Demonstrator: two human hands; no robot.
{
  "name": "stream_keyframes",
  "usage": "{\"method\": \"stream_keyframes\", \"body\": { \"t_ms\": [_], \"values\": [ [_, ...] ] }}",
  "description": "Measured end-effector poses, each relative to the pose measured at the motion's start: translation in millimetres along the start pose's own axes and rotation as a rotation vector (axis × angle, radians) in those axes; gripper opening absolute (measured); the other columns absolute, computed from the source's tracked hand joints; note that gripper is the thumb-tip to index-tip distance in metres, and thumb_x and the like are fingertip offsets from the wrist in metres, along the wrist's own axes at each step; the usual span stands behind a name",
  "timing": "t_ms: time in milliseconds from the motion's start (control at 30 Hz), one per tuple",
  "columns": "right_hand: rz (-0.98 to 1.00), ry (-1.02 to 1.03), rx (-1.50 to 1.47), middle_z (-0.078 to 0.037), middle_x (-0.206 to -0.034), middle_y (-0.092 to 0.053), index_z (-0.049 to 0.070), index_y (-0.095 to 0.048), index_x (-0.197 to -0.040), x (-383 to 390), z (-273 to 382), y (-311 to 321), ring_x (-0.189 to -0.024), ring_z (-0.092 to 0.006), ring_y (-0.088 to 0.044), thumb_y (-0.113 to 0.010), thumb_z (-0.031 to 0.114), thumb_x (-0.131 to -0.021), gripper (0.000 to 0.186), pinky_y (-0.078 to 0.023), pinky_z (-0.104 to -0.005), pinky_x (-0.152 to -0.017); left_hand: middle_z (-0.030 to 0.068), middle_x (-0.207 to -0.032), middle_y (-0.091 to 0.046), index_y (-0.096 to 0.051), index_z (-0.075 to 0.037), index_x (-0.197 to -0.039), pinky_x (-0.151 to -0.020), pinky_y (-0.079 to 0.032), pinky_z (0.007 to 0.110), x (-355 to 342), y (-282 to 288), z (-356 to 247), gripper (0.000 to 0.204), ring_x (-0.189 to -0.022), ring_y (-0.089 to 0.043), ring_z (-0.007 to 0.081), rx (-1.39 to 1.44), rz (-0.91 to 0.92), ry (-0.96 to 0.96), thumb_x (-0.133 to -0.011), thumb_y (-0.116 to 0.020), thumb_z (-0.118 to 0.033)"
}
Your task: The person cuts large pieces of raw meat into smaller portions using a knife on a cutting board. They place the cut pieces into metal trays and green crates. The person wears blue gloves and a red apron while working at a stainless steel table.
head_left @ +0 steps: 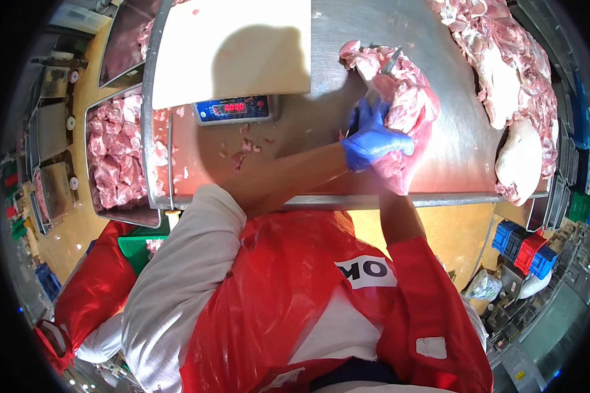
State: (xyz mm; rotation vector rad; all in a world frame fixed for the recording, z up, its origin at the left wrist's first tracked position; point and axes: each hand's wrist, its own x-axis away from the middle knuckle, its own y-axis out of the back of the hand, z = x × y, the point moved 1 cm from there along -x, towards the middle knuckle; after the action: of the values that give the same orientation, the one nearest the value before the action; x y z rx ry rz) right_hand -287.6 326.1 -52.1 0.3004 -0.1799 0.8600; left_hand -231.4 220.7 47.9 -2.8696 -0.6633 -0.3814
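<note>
A large piece of raw pink meat (406, 92) lies on the steel table (465, 144) in front of me, right of the middle. My left hand (373, 137), in a blue glove, reaches across to its left side. Its fingers are closed round a knife, whose handle is mostly covered. The knife's blade (392, 62) points up and to the right, over the meat. My right hand (403, 171) comes up from the table's near edge, in what looks like a pink glove, and holds the meat's lower right side. Glare blurs its fingers against the meat.
Left of the hands are a white board (236, 46), a blue scale (233, 110) and small meat scraps (242, 147). A bin of meat chunks (115, 150) stands at the left edge. More large meat (511, 72) is piled right. A co-worker in a red apron (95, 295) is at lower left.
</note>
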Motion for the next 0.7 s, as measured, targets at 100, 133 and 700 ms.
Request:
{"method": "stream_keyframes", "body": {
  "t_ms": [100, 133, 700],
  "values": [
    [-0.104, -0.016, -0.078, -0.007, -0.067, -0.054, 0.007, -0.051, -0.092, -23, 4, -23, -0.055, -0.0215, -0.054, -0.049, 0.025, -0.102, 0.020, -0.042, -0.0351, -0.048, 0.0223, -0.150, -0.040, -0.032, -0.001, -0.150, -0.110, -0.032, 0.040, 6, -4, -21, 0.101, -0.132, -0.042, 0.0273, -0.176, 0.019, 0.193, -0.067, -0.081, -0.031],
    [-0.141, -0.010, -0.099, -0.007, -0.066, -0.054, 0.008, -0.051, -0.091, -29, 10, -29, -0.054, -0.0208, -0.053, -0.049, 0.025, -0.102, 0.021, -0.042, -0.0346, -0.047, 0.0214, -0.149, -0.040, -0.032, -0.001, -0.150, -0.110, -0.034, 0.039, 6, -8, -25, 0.100, -0.132, -0.043, 0.0260, -0.127, 0.057, 0.211, -0.068, -0.081, -0.029],
    [-0.263, 0.175, 0.171, -0.010, -0.064, -0.058, -0.001, -0.059, -0.079, -92, -22, -48, -0.058, -0.0214, -0.061, -0.048, 0.007, -0.096, 0.021, -0.050, -0.0364, -0.053, 0.0128, -0.121, -0.053, -0.034, -0.010, -0.139, -0.095, -0.049, 0.039, 80, -84, -108, 0.095, -0.116, -0.052, 0.0251, 0.806, 0.633, 0.056, -0.058, -0.084, -0.005]
  ]
}}
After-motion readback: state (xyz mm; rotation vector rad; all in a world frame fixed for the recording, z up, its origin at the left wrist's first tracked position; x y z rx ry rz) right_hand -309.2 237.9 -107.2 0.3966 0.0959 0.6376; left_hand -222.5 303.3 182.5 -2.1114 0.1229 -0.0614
